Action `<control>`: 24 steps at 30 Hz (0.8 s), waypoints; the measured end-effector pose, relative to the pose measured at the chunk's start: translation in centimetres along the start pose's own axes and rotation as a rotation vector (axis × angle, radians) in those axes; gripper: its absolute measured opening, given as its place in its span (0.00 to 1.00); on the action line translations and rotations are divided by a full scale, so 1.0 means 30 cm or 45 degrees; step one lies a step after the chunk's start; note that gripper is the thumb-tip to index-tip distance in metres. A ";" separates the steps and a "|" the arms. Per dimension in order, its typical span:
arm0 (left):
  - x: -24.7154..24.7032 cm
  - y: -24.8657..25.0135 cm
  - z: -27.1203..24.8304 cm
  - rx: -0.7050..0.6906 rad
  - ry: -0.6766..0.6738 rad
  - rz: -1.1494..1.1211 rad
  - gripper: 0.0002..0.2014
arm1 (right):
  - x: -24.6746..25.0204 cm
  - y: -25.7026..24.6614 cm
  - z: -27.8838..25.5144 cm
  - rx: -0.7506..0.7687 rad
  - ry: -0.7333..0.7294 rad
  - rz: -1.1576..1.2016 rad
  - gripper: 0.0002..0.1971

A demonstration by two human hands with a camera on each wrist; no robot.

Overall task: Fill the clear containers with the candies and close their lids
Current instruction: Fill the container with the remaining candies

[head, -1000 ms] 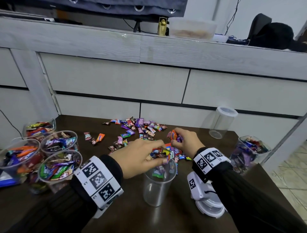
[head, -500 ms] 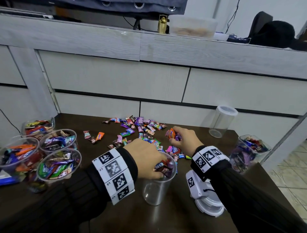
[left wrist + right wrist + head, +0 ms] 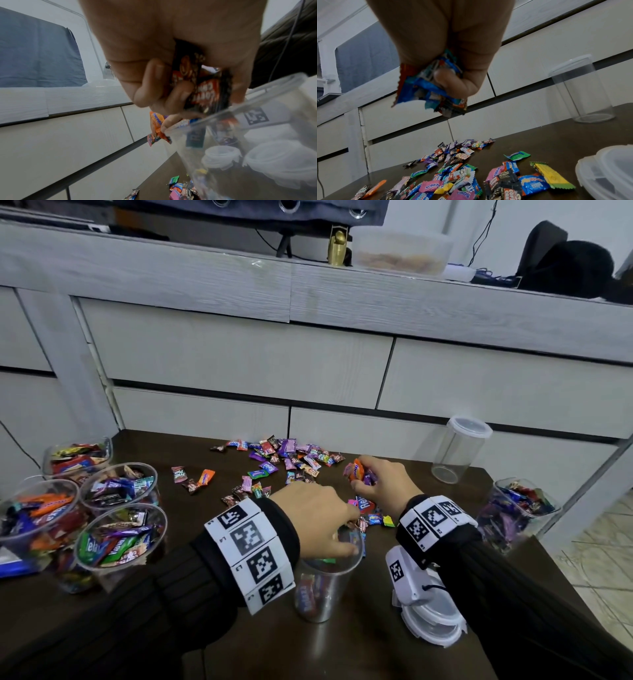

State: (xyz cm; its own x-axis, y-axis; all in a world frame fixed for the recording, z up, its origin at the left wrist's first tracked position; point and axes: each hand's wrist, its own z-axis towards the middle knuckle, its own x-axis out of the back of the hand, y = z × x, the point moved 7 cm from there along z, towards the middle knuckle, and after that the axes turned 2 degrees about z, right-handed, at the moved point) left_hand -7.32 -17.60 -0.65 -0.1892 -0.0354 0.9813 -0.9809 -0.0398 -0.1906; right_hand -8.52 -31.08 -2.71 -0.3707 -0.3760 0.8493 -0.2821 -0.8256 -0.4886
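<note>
Progress: partial | left hand (image 3: 317, 518) fingers (image 3: 150, 86) curled round dark-wrapped candies over open clear container (image 3: 322, 587), barely filled | right hand (image 3: 383, 481) fingers clutch a bunch | candies (image 3: 291, 460) scattered on desk (image 3: 359, 652) | filled containers (image 3: 116, 539) lidless; lids (image 3: 435, 625) beside.

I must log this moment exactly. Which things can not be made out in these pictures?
- Fill level of the cup: head view, left hand covers its mouth.
- Count of candies in the right hand: both views, fingers wrap them.
- Lids: head view, the right wrist partly covers them.
- Candy names in the pile: head view, too small.
</note>
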 end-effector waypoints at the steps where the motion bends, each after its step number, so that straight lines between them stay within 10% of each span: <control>1: -0.009 0.004 0.000 -0.001 0.005 -0.024 0.23 | 0.002 0.001 0.001 -0.001 -0.001 0.006 0.07; 14: 0.016 -0.043 -0.087 0.069 0.365 -0.505 0.27 | 0.043 -0.018 -0.016 0.047 0.075 -0.005 0.11; 24: -0.204 -0.077 -0.116 0.184 0.079 -1.415 0.55 | 0.186 -0.281 -0.120 0.315 0.289 0.260 0.07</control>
State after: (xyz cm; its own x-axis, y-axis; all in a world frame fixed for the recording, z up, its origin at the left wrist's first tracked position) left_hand -4.05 -13.82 -6.12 0.7819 0.1414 0.6072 -0.5925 -0.1343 0.7943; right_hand -11.40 -24.70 5.44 -0.5910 -0.4633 0.6604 0.0294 -0.8305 -0.5563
